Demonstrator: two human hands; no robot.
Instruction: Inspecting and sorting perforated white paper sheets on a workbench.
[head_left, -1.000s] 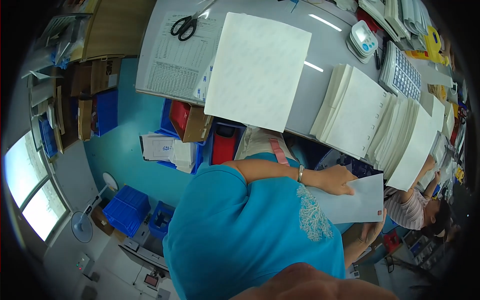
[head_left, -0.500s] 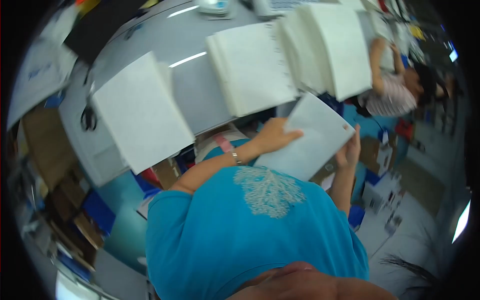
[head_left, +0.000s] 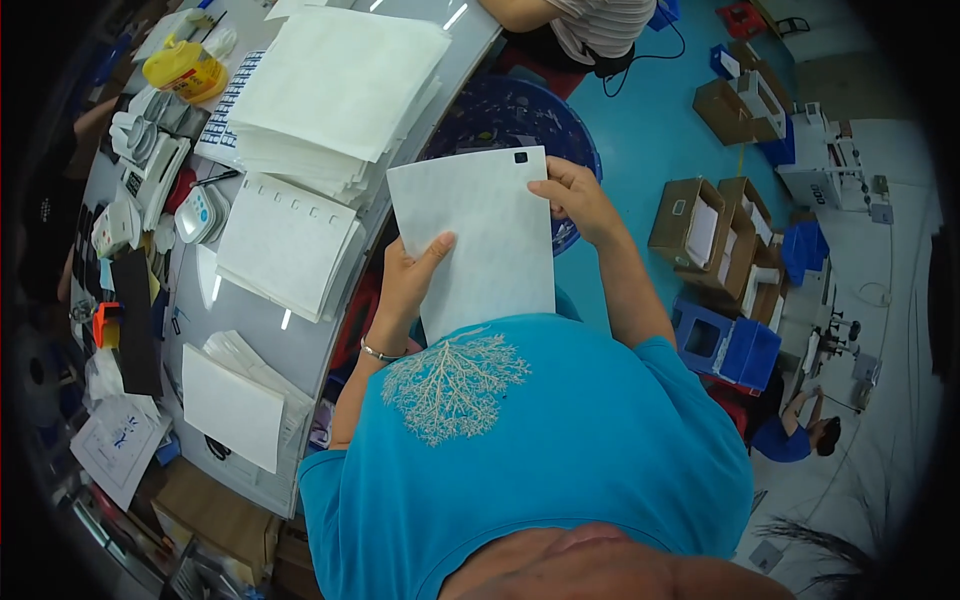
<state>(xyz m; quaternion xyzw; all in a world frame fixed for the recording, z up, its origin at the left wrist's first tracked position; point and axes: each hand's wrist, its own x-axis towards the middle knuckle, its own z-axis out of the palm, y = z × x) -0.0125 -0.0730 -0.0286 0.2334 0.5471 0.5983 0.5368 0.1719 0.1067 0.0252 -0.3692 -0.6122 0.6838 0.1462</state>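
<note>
I'm holding one white sheet (head_left: 472, 240) up in front of my chest, over the blue bin (head_left: 510, 120) on the floor, just right of the worktop (head_left: 255, 335). My left hand (head_left: 408, 280) is gripping the sheet's left edge low down, thumb on the face, fingers (head_left: 392, 262) wrapped behind. My right hand (head_left: 572, 195) is pinching the right edge near the top corner, fingers closed on the paper. The sheet is tilted a little, with a small dark square (head_left: 520, 157) at its top right corner.

On the worktop to my left: a big stack of white sheets (head_left: 335, 85) at the far end, a punched stack (head_left: 285, 245) with a row of holes just nearer, and a smaller pile (head_left: 235, 405) nearest me. A yellow container (head_left: 185, 68) and small desk clutter are lying along the far left edge. Cardboard boxes (head_left: 715, 220) and blue crates (head_left: 725, 345) are sitting on the floor to my right. Another person in a striped top (head_left: 590, 25) is sitting at the far end.

Step, as I'm judging it: checking or sorting a single sheet, both hands busy, sheet clear of every stack. Next move is probably calling for squaring the sheet to one of the stacks, swinging it left over the worktop and letting go of the right-hand pinch first so the left hand can lay it flat.
</note>
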